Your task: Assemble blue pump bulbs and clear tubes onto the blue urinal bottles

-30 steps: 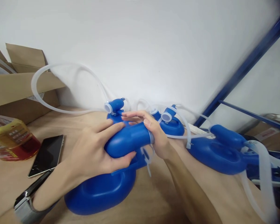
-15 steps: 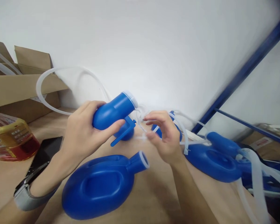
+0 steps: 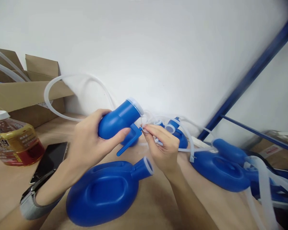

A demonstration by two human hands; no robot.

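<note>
My left hand (image 3: 90, 142) is wrapped round a blue plastic spout piece (image 3: 118, 118) with a white rim, held up above the table. My right hand (image 3: 162, 147) pinches a thin clear tube end (image 3: 145, 128) right beside the spout's small blue handle. Below both hands a blue flat bottle (image 3: 105, 191) with an open neck lies on the wooden table (image 3: 158, 204). A grey watch sits on my left wrist.
More blue bottles (image 3: 220, 169) with clear hoses (image 3: 264, 188) lie at the right. A long clear tube (image 3: 62, 86) loops from a cardboard box (image 3: 24, 92) at the left. A phone (image 3: 51, 158) and a drink bottle (image 3: 12, 140) lie at the left. A blue rack post (image 3: 249, 73) slants at the right.
One second ago the spout sat on the flat bottle under both hands. My left hand has lifted it off, and my right hand has moved to pinch the thin tube beside it.
</note>
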